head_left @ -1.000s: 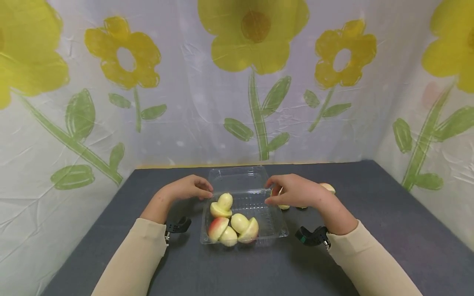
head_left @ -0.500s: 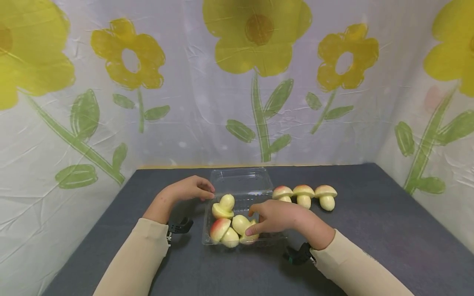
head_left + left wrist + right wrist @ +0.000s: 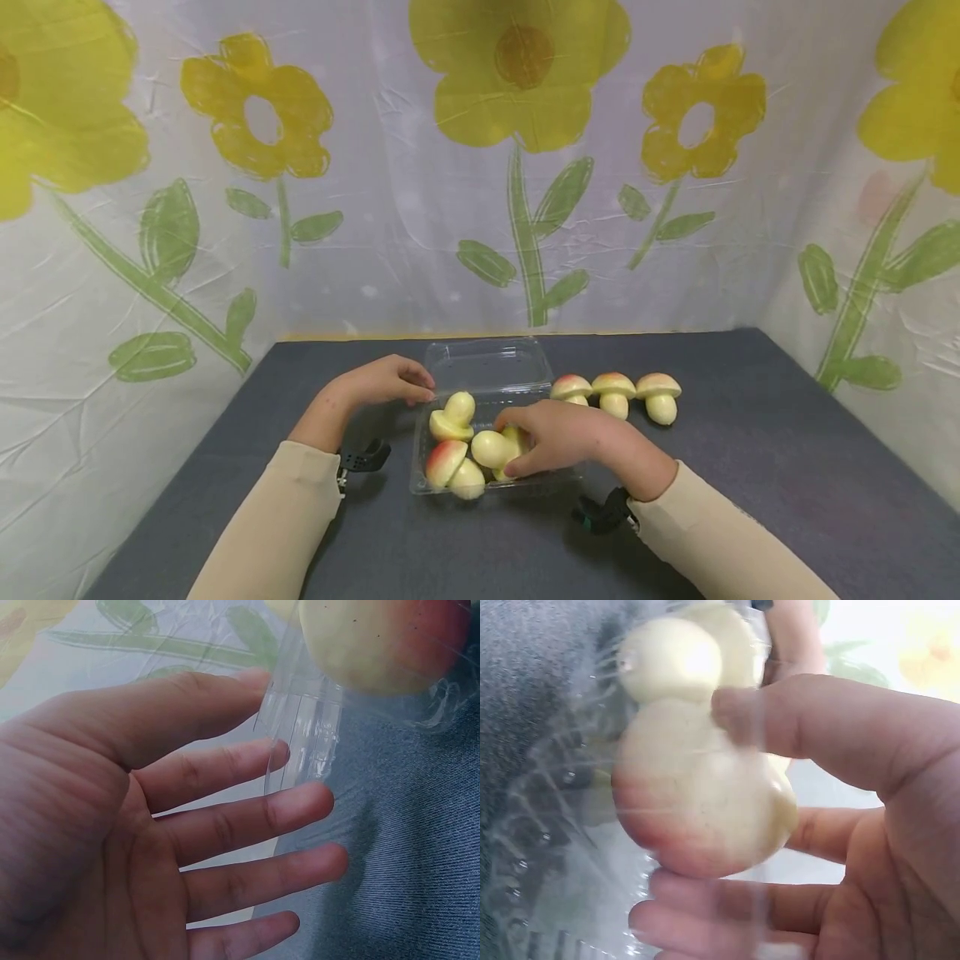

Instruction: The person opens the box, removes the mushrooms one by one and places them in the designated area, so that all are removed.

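Note:
In the head view, a clear plastic box with its lid folded back holds several toy mushrooms with cream stems and red-tinged caps. My right hand is inside its right half, thumb and fingers around the cap of one mushroom. That cap fills the right wrist view, thumb on one side and fingers on the other. Two more mushrooms lie at the left, one at the back and one in front. My left hand is at the box's left edge, fingers extended, thumb at the clear rim.
Three mushrooms stand in a row on the dark table right of the box: a left one, a middle one and a right one. The open lid lies behind. A flowered cloth hangs at the back.
My right hand has come from the box's right rim into the box and taken hold of the front right mushroom, whose cap has turned backward. My left hand stays in place.

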The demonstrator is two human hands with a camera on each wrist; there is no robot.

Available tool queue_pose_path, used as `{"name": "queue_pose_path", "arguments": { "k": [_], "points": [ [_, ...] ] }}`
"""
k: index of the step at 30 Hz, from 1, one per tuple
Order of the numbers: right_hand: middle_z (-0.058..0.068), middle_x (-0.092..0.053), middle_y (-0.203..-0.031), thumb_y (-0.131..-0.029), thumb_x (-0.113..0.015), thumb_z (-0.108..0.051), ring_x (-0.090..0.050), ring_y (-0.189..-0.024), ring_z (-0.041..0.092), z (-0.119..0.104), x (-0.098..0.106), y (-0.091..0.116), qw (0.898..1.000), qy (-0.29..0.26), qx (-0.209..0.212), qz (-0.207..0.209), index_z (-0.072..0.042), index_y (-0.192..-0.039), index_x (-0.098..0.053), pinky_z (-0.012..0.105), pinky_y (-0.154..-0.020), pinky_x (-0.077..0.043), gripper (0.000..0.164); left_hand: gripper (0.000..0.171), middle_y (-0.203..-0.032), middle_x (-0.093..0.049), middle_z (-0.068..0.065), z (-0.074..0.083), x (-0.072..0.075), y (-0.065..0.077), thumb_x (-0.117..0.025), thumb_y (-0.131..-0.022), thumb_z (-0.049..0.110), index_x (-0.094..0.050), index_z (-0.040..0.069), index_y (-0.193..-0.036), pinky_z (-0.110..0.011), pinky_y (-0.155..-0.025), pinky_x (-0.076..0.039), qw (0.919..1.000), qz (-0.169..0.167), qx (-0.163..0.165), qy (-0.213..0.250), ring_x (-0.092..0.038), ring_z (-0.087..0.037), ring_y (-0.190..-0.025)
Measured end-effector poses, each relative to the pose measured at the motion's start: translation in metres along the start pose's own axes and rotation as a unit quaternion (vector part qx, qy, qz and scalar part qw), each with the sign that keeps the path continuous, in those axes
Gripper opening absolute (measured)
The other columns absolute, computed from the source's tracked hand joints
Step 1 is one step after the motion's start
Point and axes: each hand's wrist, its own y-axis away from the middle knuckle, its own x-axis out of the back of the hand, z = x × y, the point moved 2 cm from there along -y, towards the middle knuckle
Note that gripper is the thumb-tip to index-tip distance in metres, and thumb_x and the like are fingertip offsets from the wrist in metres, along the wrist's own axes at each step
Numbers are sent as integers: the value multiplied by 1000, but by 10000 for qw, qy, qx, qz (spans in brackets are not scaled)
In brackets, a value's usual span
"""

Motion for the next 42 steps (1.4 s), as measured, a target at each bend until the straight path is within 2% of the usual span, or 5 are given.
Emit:
{"name": "queue_pose_path", "arguments": {
  "k": [8,16,28,37,42],
  "points": [
    [-5,-58,-106,-88,-69,-9,-52,-80,14,4,11,5,9987,-24,450,247,-20,-135,-63,32,-69,-45,49,38,-112,-69,-5,1,0,0,-70,-99,27,-69,2,-127,-52,-92,-50,10000,-6,-9,10,-65,-25,-94],
    [1,-55,-122,-84,-64,-4,-49,-90,18,6,21,16,9990,128,304,315,-25,-139,-62,36,-73,-44,59,38,-111,-69,-5,2,0,1,-70,-99,27,-69,1,-127,-54,-93,-49,10000,4,-41,-37,-65,-27,-94],
    [0,-52,-112,-82,-62,-3,-49,-86,17,11,39,35,9983,55,89,566,-32,-141,-63,36,-71,-43,65,39,-109,-69,-5,6,0,4,-70,-99,27,-68,0,-128,-55,-93,-49,10000,4,-74,-44,-64,-29,-95],
    [8,-54,-115,-80,-66,2,-54,-94,25,20,52,45,9953,-903,-133,327,-7,-138,-54,38,-78,-48,60,39,-105,-68,-7,6,-1,2,-71,-99,25,-67,-1,-127,-53,-90,-50,10000,7,-89,-42,-63,-28,-94],
    [10,-56,-115,-79,-68,2,-55,-92,27,28,59,51,9912,-1190,-451,368,-6,-128,-56,39,-74,-49,52,39,-104,-69,-5,6,0,3,-71,-98,25,-68,-1,-127,-53,-90,-50,10000,54,-51,-2,-63,-28,-93]
  ]
}}
